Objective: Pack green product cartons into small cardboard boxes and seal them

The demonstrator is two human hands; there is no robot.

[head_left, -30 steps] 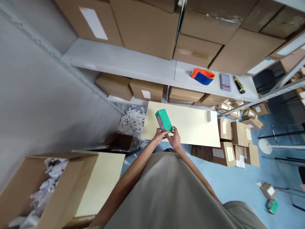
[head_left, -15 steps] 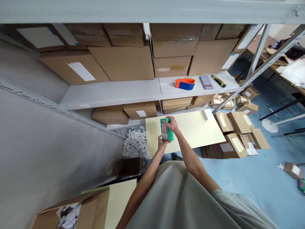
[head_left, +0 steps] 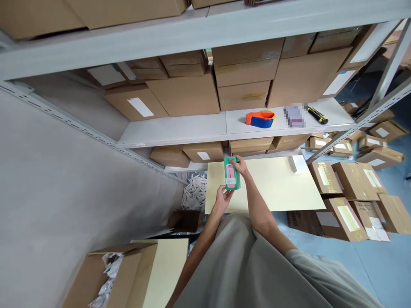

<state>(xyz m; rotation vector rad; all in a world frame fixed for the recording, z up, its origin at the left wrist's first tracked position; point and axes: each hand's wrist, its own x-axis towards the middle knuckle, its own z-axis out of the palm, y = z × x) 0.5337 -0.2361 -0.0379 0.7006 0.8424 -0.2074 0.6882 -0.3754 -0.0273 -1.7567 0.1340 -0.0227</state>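
Observation:
A small green box (head_left: 231,173) with a pink picture on its face is held upright over the pale yellow table (head_left: 282,188). My right hand (head_left: 242,166) grips its top end from the right. My left hand (head_left: 222,197) is curled just under its lower end and touches it with the fingertips. Both forearms reach out from my grey shirt below.
A grey shelf (head_left: 180,128) behind the table carries an orange and blue tape dispenser (head_left: 260,118) and a yellow utility knife (head_left: 316,114). Cardboard boxes fill the shelves and lie on the blue floor at right (head_left: 349,188). An open carton with paper filler (head_left: 109,278) stands at lower left.
The view has tilted up towards the shelves. The green box went from tilted in both hands to upright, with my right hand moved onto its top end and my left hand under it.

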